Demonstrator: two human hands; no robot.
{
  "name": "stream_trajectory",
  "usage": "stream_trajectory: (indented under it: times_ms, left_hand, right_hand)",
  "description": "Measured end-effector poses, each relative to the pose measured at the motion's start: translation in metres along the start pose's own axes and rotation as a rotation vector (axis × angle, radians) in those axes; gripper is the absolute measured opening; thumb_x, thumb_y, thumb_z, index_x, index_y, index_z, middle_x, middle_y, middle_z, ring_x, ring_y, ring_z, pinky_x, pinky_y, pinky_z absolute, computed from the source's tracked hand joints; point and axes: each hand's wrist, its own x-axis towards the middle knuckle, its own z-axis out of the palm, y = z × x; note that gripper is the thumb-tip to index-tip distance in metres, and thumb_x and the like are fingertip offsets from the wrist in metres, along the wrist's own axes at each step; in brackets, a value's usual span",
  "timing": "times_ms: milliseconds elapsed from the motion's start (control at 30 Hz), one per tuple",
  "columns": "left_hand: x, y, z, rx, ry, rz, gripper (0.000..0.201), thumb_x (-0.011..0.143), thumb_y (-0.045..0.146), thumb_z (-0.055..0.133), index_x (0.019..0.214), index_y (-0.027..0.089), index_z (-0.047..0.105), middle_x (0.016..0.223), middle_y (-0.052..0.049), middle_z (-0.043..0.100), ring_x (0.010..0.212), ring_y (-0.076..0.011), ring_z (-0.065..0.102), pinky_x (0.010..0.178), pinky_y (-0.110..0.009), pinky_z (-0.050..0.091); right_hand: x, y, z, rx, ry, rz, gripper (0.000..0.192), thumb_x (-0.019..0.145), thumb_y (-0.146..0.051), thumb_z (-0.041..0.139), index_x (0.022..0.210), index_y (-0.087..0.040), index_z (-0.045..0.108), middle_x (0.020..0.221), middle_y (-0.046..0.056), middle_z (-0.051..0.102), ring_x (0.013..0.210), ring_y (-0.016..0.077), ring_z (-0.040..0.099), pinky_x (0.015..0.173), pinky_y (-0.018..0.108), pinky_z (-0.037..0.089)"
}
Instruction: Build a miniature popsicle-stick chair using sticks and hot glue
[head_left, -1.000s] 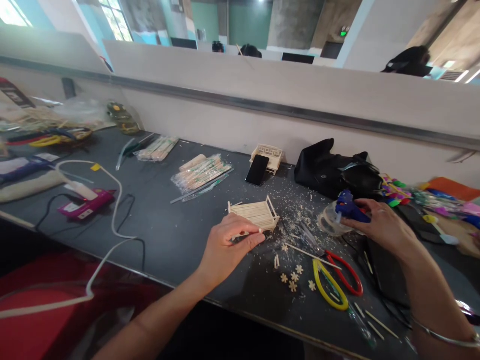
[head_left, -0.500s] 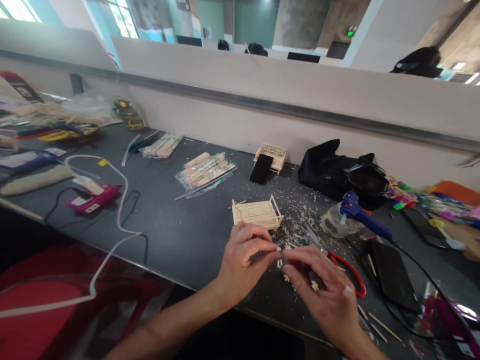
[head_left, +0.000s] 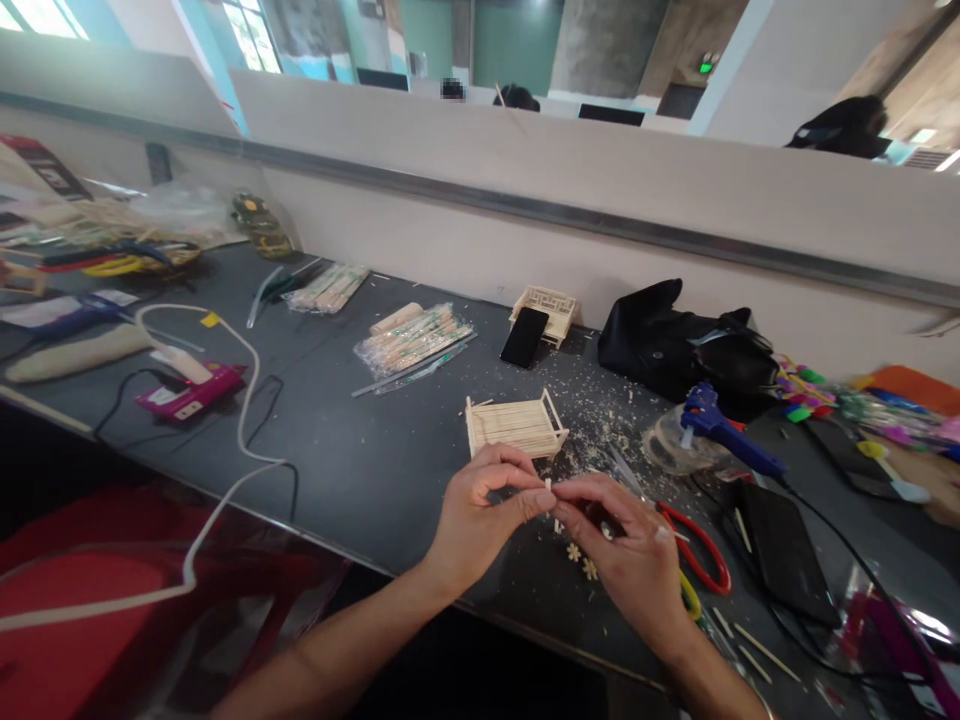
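My left hand (head_left: 480, 515) and my right hand (head_left: 626, 535) meet fingertip to fingertip over the near part of the desk. Between them they pinch a small pale wooden piece (head_left: 548, 485); its exact shape is too small to make out. Just beyond my left fingers stands a miniature bed-like frame of wooden sticks (head_left: 517, 425). Below the fingertips lie small wooden flower shapes (head_left: 589, 569). Red-handled scissors (head_left: 701, 550) rest to the right of my right hand, partly behind it.
A blue glue gun (head_left: 724, 430) leans on a clear container amid wood crumbs. Behind are a black bag (head_left: 675, 345), a phone (head_left: 525, 337) against a small wooden bench (head_left: 551, 310), and packed sticks (head_left: 416, 345). A white cable (head_left: 244, 400) runs from the pink power strip (head_left: 191, 393).
My right hand has moved left and its fingertips have closed in against my left ones. The small wooden piece now sticks up between them, and more flower shapes show below.
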Motion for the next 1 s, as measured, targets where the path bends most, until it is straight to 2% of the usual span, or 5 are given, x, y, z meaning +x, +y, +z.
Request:
stream_trajectory:
  times_ms: [300,467,700,867,1000]
  left_hand:
    - [-0.009,-0.007,0.002,0.174,0.103,0.132,0.006,0.075,0.025,0.079,0.070,0.028,0.079,0.076,-0.003,0.070,0.073,-0.0195,0.061,0.076,-0.033,0.046]
    - [-0.022,-0.016,0.003,0.310,0.127,0.253,0.006,0.083,0.025,0.074,0.079,0.027,0.078,0.079,-0.003,0.069,0.075,-0.0188,0.062,0.077,-0.033,0.047]
    - [-0.005,-0.027,-0.034,0.687,0.225,0.535,0.026,0.089,0.026,0.067,0.115,0.024,0.065,0.106,-0.006,0.065,0.097,-0.0221,0.058,0.084,-0.038,0.049]
    - [0.031,-0.044,-0.056,0.786,-0.122,0.516,0.027,0.087,0.023,0.063,0.114,0.023,0.061,0.109,-0.006,0.068,0.107,-0.0254,0.057,0.093,-0.046,0.043]
    - [0.041,-0.055,-0.058,0.763,-0.243,0.443,0.040,0.079,0.014,0.059,0.119,0.022,0.057,0.107,-0.006,0.070,0.115,-0.0274,0.055,0.100,-0.051,0.036]
  right_hand:
    - [-0.006,0.003,0.008,-0.235,-0.005,-0.138,0.010,0.088,-0.012,0.060,0.088,-0.019,0.068,0.073,0.002,0.070,0.062,0.0133,0.064,0.058,0.023,0.051]
    - [-0.010,0.002,0.017,-0.213,-0.035,-0.106,0.016,0.086,-0.010,0.054,0.080,-0.019,0.065,0.065,-0.001,0.064,0.055,0.0118,0.059,0.053,0.022,0.047]
    - [0.010,0.015,0.012,-0.105,0.030,0.059,0.013,0.084,-0.017,0.062,0.073,-0.021,0.067,0.063,-0.003,0.060,0.050,0.0091,0.052,0.048,0.020,0.042]
    - [0.022,0.033,0.026,-0.148,0.065,-0.026,0.015,0.085,-0.019,0.062,0.073,-0.020,0.069,0.058,-0.004,0.052,0.050,0.0099,0.047,0.048,0.021,0.041]
    - [0.025,0.044,0.039,-0.169,0.047,-0.087,0.017,0.088,-0.020,0.060,0.075,-0.019,0.070,0.056,-0.005,0.052,0.048,0.0097,0.046,0.048,0.021,0.040]
